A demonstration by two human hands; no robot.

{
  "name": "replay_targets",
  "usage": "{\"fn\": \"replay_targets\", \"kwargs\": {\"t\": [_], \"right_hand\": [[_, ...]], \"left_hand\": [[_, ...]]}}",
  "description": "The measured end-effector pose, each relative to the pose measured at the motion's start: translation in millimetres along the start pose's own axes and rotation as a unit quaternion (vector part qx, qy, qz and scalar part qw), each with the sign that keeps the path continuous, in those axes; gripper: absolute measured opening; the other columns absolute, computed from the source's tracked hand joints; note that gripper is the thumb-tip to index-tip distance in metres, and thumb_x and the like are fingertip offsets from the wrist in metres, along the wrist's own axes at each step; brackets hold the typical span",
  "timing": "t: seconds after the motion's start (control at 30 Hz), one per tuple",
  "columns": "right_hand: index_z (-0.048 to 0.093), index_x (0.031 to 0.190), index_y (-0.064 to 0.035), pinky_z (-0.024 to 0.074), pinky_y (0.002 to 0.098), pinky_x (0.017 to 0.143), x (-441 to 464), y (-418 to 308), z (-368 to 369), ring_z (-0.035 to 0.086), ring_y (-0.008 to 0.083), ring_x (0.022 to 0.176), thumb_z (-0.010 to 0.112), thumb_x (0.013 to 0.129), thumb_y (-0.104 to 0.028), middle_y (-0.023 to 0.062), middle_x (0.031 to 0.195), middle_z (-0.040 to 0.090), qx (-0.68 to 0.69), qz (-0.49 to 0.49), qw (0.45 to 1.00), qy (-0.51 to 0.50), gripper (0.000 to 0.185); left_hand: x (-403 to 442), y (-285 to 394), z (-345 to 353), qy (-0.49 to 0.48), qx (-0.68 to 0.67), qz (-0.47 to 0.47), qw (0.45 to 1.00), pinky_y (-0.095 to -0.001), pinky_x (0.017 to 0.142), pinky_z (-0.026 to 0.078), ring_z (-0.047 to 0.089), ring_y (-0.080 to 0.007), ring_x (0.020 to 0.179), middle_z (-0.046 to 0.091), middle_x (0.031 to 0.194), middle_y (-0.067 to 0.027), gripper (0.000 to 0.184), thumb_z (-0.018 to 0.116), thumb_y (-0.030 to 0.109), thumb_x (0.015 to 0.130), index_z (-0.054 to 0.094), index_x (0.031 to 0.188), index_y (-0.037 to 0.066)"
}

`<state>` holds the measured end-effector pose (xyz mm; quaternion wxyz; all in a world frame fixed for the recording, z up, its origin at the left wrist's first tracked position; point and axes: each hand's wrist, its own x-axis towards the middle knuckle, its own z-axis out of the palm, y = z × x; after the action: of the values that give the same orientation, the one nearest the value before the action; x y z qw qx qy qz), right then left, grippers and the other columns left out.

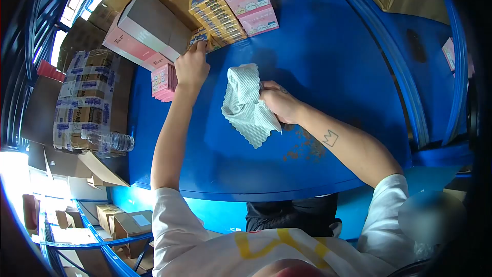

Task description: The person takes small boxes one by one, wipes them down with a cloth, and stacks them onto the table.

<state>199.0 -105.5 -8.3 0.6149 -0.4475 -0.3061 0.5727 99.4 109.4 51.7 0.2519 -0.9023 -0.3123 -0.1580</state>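
My right hand (281, 101) grips a pale green cloth (247, 105) with a scalloped edge, which hangs loosely over the blue shelf surface (205, 159). Farther up and to the left, my left hand (192, 65) has its fingers closed at a small yellow box (199, 37). That box is at the front of a stack of yellow boxes (218, 15), and my fingertips partly hide it. Close to my left wrist lies a pile of pink packets (164, 82). A large grey and pink box (148, 31) stands just left of my left hand.
Pink boxes with cartoon figures (248, 0) stand stacked beside the yellow ones. A taped carton (84, 100) and a clear plastic bottle (115, 141) are at the left. Blue rack posts (405, 82) rise at the right. Brown stains mark the shelf near my right forearm.
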Motion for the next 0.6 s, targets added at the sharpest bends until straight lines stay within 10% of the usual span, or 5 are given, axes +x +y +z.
{"fn": "replay_targets", "kwargs": {"t": [0.37, 0.5, 0.6], "right_hand": [[0.062, 0.111, -0.0015, 0.0405, 0.0338, 0.079, -1.3, -2.1, -0.3, 0.054, 0.0176, 0.09, 0.045, 0.092, -0.016, 0.0145, 0.106, 0.063, -0.014, 0.002, 1.0, 0.003, 0.029], [0.061, 0.113, -0.0026, 0.0422, 0.0336, 0.078, -5.0, -12.9, 2.4, 0.056, 0.0187, 0.093, 0.043, 0.095, -0.02, 0.0147, 0.11, 0.062, 0.017, 0.046, 0.998, -0.026, 0.031], [0.059, 0.116, -0.0032, 0.0436, 0.0335, 0.079, -8.7, -22.9, 2.3, 0.058, 0.0197, 0.097, 0.042, 0.096, -0.023, 0.0146, 0.113, 0.062, 0.02, 0.03, 0.999, -0.031, 0.033]], "left_hand": [[39.7, -12.5, 41.3, -0.013, -0.059, -0.013, 0.998, -0.042, 0.064, 0.055, 0.069, -0.0343, 0.077, 0.071, 0.102, -0.0121, 0.03, 0.06, 0.004, 0.077, 0.065, 0.107, 0.007], [31.0, -17.6, 62.0, 0.215, -0.069, 0.07, 0.972, -0.0412, 0.066, 0.055, 0.068, -0.0329, 0.084, 0.068, 0.108, -0.0134, 0.025, 0.059, 0.004, 0.079, 0.066, 0.102, 0.004], [27.8, -0.7, -8.3, 0.089, -0.103, -0.04, 0.99, -0.0381, 0.071, 0.055, 0.066, -0.0317, 0.092, 0.065, 0.113, -0.0149, 0.026, 0.059, 0.002, 0.078, 0.066, 0.103, 0.002]]}}
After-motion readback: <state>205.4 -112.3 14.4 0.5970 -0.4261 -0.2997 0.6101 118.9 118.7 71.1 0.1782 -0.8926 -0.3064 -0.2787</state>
